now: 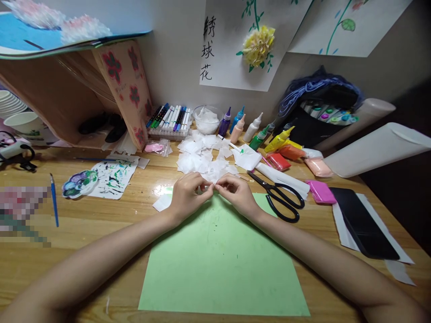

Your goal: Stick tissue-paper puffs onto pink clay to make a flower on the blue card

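Both hands meet above the top edge of a green sheet (218, 269) on the wooden table. My left hand (191, 195) is closed in a pinch, its fingertips touching those of my right hand (237, 193), which is pinched too. Something tiny and pale shows between the fingertips, too small to name. Just beyond the hands lies a spread of white paper pieces (198, 159). One more white piece (162, 202) lies beside my left wrist. Black-handled scissors (281, 195) rest to the right of my right hand, partly over the green sheet.
Paint bottles (238, 129), a glass bowl (207, 120) and a marker rack (170, 121) stand at the back. At right are a pink packet (321, 192) and a black phone (365, 222). A paint palette (80, 184) and blue brush (54, 202) lie left.
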Tool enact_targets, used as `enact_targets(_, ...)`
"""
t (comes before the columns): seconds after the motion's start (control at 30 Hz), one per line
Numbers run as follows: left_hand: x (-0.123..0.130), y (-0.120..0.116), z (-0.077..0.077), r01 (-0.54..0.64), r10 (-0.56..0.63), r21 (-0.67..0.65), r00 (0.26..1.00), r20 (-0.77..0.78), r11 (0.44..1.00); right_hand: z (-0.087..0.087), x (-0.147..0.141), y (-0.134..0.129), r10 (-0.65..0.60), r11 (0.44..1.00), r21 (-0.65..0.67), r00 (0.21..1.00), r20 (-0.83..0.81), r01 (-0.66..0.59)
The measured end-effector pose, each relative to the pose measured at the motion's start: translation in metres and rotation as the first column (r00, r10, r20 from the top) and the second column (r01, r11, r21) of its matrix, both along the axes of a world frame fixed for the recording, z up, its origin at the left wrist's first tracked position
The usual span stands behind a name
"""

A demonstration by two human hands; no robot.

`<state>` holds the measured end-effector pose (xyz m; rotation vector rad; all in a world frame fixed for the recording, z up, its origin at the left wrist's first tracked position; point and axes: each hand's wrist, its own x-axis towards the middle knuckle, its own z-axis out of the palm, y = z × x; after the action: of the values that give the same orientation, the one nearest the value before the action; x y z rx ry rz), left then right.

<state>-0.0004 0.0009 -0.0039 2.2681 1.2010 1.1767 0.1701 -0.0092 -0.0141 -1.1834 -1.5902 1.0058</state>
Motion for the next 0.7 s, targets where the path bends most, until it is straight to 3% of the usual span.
enact_targets(0.7,-0.0007,0.0004,-0.0018,0.044,-0.045,-0.074,0.999,-0.013,0.996,-0.0008,-0.0001,0.0001,-0.008,1.0,-0.012,1.0,0.02,0.009)
